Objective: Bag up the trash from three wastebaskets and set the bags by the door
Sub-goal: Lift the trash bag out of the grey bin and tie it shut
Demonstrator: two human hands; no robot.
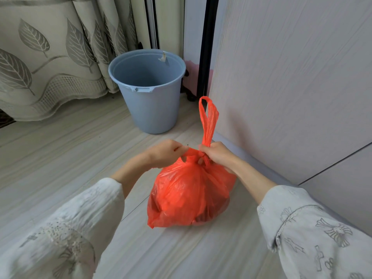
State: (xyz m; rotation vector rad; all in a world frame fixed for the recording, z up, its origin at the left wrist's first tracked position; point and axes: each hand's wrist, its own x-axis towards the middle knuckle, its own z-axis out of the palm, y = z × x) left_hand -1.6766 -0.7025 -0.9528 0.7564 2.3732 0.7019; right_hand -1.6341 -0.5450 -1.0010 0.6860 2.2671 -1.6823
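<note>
Tying off: the left hand (pixel 164 153) and right hand (pixel 216 153) are each gripping a handle of the orange bag (pixel 189 198), which is sitting on the floor (pixel 70 137) near the emptied blue wastebasket (pixel 149 91). Uneven pulling is likely to tear the thin plastic or leave a loose knot.

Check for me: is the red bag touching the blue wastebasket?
Apart. The head view shows a strip of bare floor between the red bag and the blue wastebasket, which stands farther back by the curtain.
</note>
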